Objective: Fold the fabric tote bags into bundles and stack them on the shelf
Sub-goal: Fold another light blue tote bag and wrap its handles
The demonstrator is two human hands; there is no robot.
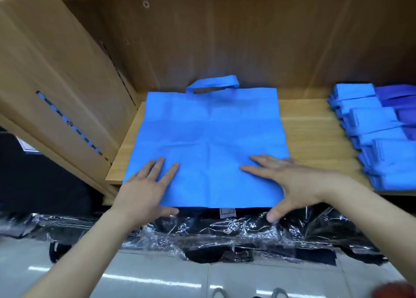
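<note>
While the flat light-blue fabric tote bag (209, 140) lies on the wooden shelf (315, 135), handle toward its back, left hand (144, 189) and right hand (290, 180) press straight-fingered on the bag's edge overhanging the shelf front, equally near, seemingly grasping nothing.

Wooden shelf (315, 140), light grain, wood panel behind. Centre: one blue bag (209, 140) spread flat, handle toward the back, near edge hanging past the shelf front. Right end: blue bundles (378, 138) in an overlapping row running front to back; darker purple bundles (403, 108) just beside them, farther right. Left end: tilted cardboard box (56, 84).
</note>
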